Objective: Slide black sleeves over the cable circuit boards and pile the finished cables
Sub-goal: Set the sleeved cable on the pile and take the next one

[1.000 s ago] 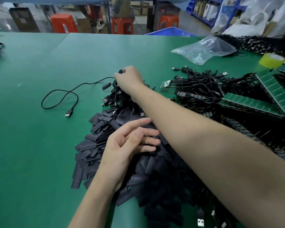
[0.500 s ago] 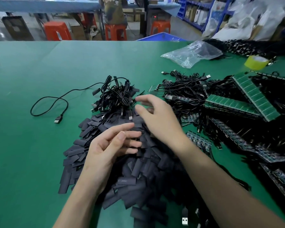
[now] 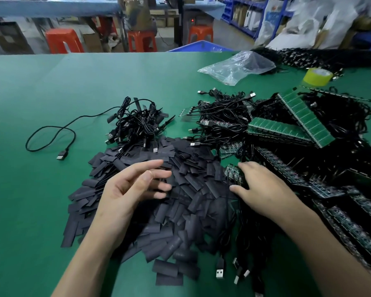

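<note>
The green surface (image 3: 51, 86) is carrying everything. The heap of black sleeves (image 3: 191, 183) is spreading across its middle. At the heap's 2 o'clock the unsleeved cables (image 3: 223, 116) are lying tangled with green board panels (image 3: 287, 129), and at its 11 o'clock the pile of finished cables (image 3: 137, 123) is sitting. The left hand (image 3: 126, 189) is hovering over the heap, fingers loose and spread, holding nothing. The right hand (image 3: 263, 187) is lying at the heap's 3 o'clock edge with its fingertips on a small circuit board (image 3: 234, 170); I cannot tell whether it is pinching it. The sleeves are looking light, flat and floppy, likely needing a squeeze at the edges to open. The board is probably stiff and is best taken by its long edges, sparing the wire joint.
</note>
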### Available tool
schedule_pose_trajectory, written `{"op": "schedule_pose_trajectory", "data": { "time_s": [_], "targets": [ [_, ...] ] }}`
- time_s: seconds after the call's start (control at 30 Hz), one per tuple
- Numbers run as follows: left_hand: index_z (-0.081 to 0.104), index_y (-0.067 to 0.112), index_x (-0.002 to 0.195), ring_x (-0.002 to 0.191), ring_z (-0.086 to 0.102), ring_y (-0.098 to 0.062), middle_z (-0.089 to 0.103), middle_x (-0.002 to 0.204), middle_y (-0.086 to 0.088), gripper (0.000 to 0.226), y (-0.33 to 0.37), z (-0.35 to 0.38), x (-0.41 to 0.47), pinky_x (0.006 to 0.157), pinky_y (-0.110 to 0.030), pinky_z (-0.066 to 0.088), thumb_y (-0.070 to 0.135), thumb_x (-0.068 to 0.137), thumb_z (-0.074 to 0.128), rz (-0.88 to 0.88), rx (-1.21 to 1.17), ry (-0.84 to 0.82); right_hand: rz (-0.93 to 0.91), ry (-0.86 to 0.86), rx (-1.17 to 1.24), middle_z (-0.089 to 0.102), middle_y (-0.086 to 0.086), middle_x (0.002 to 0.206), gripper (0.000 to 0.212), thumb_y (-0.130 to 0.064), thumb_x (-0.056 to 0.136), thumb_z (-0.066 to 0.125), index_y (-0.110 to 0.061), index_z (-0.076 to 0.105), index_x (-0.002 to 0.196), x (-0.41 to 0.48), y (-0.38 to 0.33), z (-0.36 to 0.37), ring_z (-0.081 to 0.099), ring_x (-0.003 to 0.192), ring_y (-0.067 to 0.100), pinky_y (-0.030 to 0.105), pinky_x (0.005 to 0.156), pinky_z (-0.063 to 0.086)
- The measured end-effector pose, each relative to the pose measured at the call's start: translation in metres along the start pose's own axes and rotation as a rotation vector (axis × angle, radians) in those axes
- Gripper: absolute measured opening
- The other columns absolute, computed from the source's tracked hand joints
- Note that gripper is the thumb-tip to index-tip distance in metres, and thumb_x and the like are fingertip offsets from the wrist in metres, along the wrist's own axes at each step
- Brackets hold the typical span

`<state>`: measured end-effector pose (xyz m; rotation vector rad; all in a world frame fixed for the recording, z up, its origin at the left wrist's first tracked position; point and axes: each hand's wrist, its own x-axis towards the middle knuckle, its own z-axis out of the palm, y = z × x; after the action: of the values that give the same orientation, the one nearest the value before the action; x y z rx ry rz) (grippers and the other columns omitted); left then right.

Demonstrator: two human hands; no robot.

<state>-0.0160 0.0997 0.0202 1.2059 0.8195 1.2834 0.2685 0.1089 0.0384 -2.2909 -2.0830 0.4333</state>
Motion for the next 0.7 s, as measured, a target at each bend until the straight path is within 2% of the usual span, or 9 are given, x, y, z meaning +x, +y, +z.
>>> {"op": "schedule_pose_trajectory", "data": {
  "time_s": [0.07, 0.2, 0.37, 0.43, 0.5, 0.53, 0.6, 0.67, 0.7],
  "targets": [
    [0.075, 0.020, 0.120, 0.090, 0.075, -0.026, 0.075, 0.112, -0.017, 0.035, -0.001, 0.002, -0.001, 0.076, -0.030, 0.061, 0.037, 0.093, 0.063, -0.008, 0.007, -0.002, 0.000, 0.022, -0.010, 0.040, 0.000, 0.158, 0.072, -0.048, 0.100, 0.058, -0.017, 0.028, 0.159, 0.001, 0.003, 0.001, 0.038, 0.146, 0.021, 0.039, 0.114, 0.038],
    [0.075, 0.020, 0.120, 0.089, 0.075, -0.027, 0.075, 0.112, -0.018, 0.033, -0.003, 0.008, -0.002, 0.076, -0.032, 0.061, 0.039, 0.095, 0.068, -0.026, 0.017, -0.022, -0.017, 0.112, -0.045, 0.053, 0.002, 0.145, 0.062, -0.045, 0.099, 0.062, -0.019, 0.040, 0.151, 0.003, 0.002, 0.002, 0.047, 0.135, 0.024, 0.039, 0.106, 0.043],
    [0.073, 0.018, 0.122, 0.090, 0.074, -0.028, 0.075, 0.112, -0.018, 0.050, -0.006, 0.017, -0.003, 0.076, -0.031, 0.061, 0.054, 0.087, 0.075, -0.052, 0.008, -0.063, -0.034, 0.211, 0.161, 0.052, -0.002, 0.132, 0.062, -0.032, 0.094, 0.072, -0.025, 0.041, 0.147, 0.004, 0.008, 0.002, 0.046, 0.132, 0.019, 0.038, 0.108, 0.041],
    [0.074, 0.018, 0.121, 0.089, 0.074, -0.028, 0.075, 0.111, -0.018, 0.047, -0.006, 0.020, -0.003, 0.076, -0.030, 0.060, 0.053, 0.088, 0.075, -0.052, -0.002, -0.070, -0.065, 0.296, 0.340, 0.056, -0.009, 0.121, 0.044, -0.026, 0.092, 0.075, -0.029, 0.056, 0.132, 0.001, 0.012, -0.003, 0.053, 0.122, 0.011, 0.031, 0.098, 0.044],
    [0.074, 0.019, 0.121, 0.089, 0.074, -0.029, 0.075, 0.111, -0.018, 0.039, -0.005, 0.023, -0.004, 0.076, -0.030, 0.060, 0.046, 0.092, 0.071, -0.049, 0.006, -0.080, -0.071, 0.343, 0.649, 0.065, -0.014, 0.107, 0.030, -0.022, 0.086, 0.081, -0.036, 0.068, 0.109, -0.004, 0.016, -0.012, 0.060, 0.106, -0.001, 0.023, 0.086, 0.044],
    [0.074, 0.019, 0.121, 0.090, 0.074, -0.029, 0.075, 0.111, -0.018, 0.035, -0.005, 0.025, -0.005, 0.075, -0.031, 0.060, 0.041, 0.094, 0.069, -0.048, 0.014, -0.086, -0.075, 0.329, 0.836, 0.069, -0.014, 0.102, 0.028, -0.020, 0.082, 0.085, -0.036, 0.071, 0.101, -0.008, 0.017, -0.018, 0.061, 0.102, -0.006, 0.022, 0.086, 0.044],
    [0.074, 0.019, 0.121, 0.090, 0.074, -0.030, 0.075, 0.112, -0.018, 0.030, -0.006, 0.030, -0.006, 0.076, -0.031, 0.060, 0.031, 0.095, 0.064, -0.047, 0.023, -0.094, -0.134, 0.272, 1.131, 0.076, -0.012, 0.099, 0.029, -0.022, 0.072, 0.089, -0.034, 0.077, 0.096, -0.016, 0.015, -0.031, 0.065, 0.102, -0.006, 0.025, 0.090, 0.047],
    [0.074, 0.017, 0.121, 0.092, 0.075, -0.030, 0.076, 0.112, -0.017, 0.028, -0.006, 0.035, -0.007, 0.076, -0.031, 0.060, 0.025, 0.096, 0.064, -0.043, 0.028, -0.102, -0.218, 0.184, 1.249, 0.077, -0.012, 0.099, 0.031, -0.031, 0.064, 0.086, -0.034, 0.079, 0.094, -0.026, 0.008, -0.042, 0.070, 0.102, 0.000, 0.024, 0.089, 0.051],
    [0.074, 0.016, 0.121, 0.092, 0.075, -0.030, 0.076, 0.112, -0.016, 0.029, -0.006, 0.038, -0.008, 0.077, -0.031, 0.060, 0.026, 0.095, 0.064, -0.038, 0.039, -0.108, -0.263, 0.121, 1.274, 0.078, -0.009, 0.097, 0.030, -0.033, 0.062, 0.085, -0.033, 0.079, 0.092, -0.030, 0.002, -0.044, 0.072, 0.097, 0.003, 0.022, 0.084, 0.054]
  ]
}}
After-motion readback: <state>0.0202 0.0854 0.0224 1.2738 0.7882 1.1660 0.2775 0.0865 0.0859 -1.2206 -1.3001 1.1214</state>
